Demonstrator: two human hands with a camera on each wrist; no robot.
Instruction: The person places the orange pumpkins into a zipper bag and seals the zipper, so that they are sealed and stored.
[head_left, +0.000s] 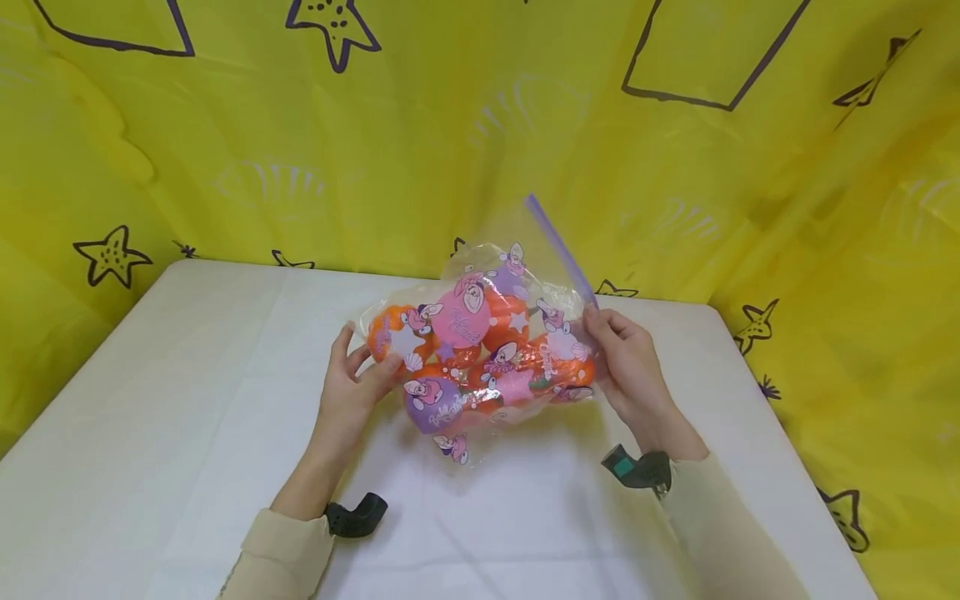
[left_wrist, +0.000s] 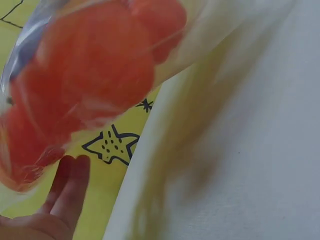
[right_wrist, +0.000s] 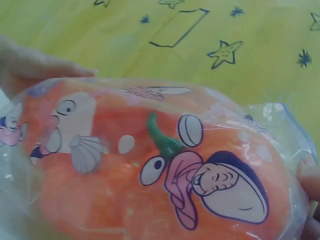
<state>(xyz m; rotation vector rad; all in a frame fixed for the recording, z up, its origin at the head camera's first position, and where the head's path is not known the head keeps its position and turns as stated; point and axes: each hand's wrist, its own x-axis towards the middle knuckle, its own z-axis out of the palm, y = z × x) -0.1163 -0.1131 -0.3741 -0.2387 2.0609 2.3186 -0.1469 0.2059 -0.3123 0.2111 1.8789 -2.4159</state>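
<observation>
A clear zip bag (head_left: pixel 498 350) with pink and purple cartoon prints is held up over the white table. Inside are several orange-red rounded things (left_wrist: pixel 95 65), and one shows a green stem (right_wrist: pixel 162 137); they look like toy pumpkins or peppers. My left hand (head_left: pixel 356 383) holds the bag's left end, thumb on the near face and fingers at the far side. At the other end, my right hand (head_left: pixel 630 358) pinches the bag's edge just below the purple zip strip (head_left: pixel 562 250), which slants up to the left.
The white table (head_left: pixel 225 417) spreads under both arms. A yellow curtain (head_left: pixel 420 150) with dark starfish drawings hangs behind it and along the sides. Each wrist carries a black camera mount (head_left: pixel 356 515).
</observation>
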